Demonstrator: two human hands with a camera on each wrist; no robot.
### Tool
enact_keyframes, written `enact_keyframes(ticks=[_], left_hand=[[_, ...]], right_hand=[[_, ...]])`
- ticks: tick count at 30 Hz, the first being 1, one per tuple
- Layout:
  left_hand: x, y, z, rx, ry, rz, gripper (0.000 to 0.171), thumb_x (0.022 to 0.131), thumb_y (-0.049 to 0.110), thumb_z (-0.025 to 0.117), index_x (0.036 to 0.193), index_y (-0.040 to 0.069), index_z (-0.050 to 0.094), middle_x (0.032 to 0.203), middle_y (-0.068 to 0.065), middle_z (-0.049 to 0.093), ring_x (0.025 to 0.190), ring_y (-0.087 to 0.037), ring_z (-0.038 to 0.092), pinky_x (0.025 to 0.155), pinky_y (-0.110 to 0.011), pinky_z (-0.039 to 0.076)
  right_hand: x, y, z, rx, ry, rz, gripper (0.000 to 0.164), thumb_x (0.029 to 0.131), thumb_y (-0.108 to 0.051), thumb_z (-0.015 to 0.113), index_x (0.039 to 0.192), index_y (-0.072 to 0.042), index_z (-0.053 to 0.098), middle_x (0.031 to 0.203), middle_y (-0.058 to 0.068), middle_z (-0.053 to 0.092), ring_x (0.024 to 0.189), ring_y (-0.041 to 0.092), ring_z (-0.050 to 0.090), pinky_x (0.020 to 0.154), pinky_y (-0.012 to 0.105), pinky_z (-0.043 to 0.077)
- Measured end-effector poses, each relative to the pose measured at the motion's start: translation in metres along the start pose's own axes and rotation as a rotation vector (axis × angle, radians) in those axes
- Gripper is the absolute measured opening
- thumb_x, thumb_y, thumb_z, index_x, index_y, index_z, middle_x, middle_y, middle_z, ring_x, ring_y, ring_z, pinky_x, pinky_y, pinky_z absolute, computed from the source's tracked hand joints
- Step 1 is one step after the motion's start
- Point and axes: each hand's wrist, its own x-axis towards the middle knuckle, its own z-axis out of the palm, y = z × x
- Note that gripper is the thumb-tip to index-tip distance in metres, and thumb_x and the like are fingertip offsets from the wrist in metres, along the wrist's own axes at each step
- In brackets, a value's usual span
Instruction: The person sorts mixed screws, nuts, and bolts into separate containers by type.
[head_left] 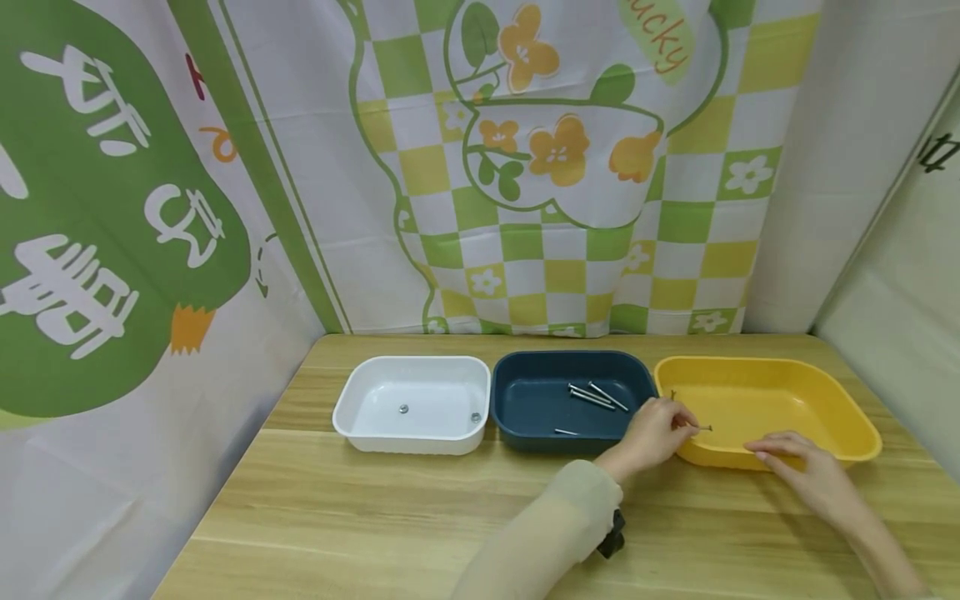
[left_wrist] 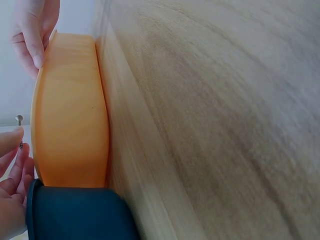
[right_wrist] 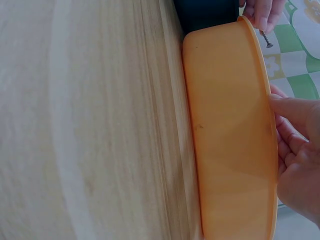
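Note:
My left hand [head_left: 654, 432] is over the left end of the yellow tray [head_left: 862, 443], by the dark blue tray [head_left: 517, 439]. Its thumb and fingers pinch a screw [head_left: 705, 428], whose head sticks out to the right; the left wrist view shows the screw [left_wrist: 20, 120] standing up from the fingertips. At the yellow tray's near rim, my right hand [head_left: 813, 477] grips the edge. In the right wrist view its thumb lies at the rim, with the other fingers behind it. A small dark piece [head_left: 672, 394] shows at the yellow tray's left wall.
Several silver screws [head_left: 591, 398] lie in the dark blue tray. Left of it, a white tray [head_left: 411, 445] holds two small nuts [head_left: 403, 409]. The three trays stand in a row on a wooden table [head_left: 337, 517], with a printed cloth [head_left: 525, 267] hanging behind.

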Motion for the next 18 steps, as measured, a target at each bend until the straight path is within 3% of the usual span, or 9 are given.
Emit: enact_keyframes(ticks=[9,18], left_hand=[[0.0,-0.001,-0.001,-0.009,-0.006,0.002,0.009,0.083,0.024,0.063,0.089,0.02,0.068,0.079,0.013,0.057,0.071,0.004,0.043,0.063,-0.003,0.026],[-0.011,-0.005,-0.012,-0.104,-0.013,0.021,0.015,0.084,0.022,0.06,0.096,0.015,0.066,0.086,0.009,0.056,0.077,0.004,0.048,0.064,-0.001,0.03]], right_hand=[[-0.001,0.001,0.001,0.033,0.013,-0.027,0.011,0.08,0.0,0.061,0.09,-0.004,0.066,0.091,-0.025,0.052,0.089,-0.019,0.038,0.076,-0.001,0.021],[0.001,0.001,0.0,0.018,0.007,-0.036,0.011,0.08,0.0,0.061,0.089,-0.003,0.066,0.09,-0.023,0.053,0.088,-0.019,0.038,0.075,-0.001,0.022]])
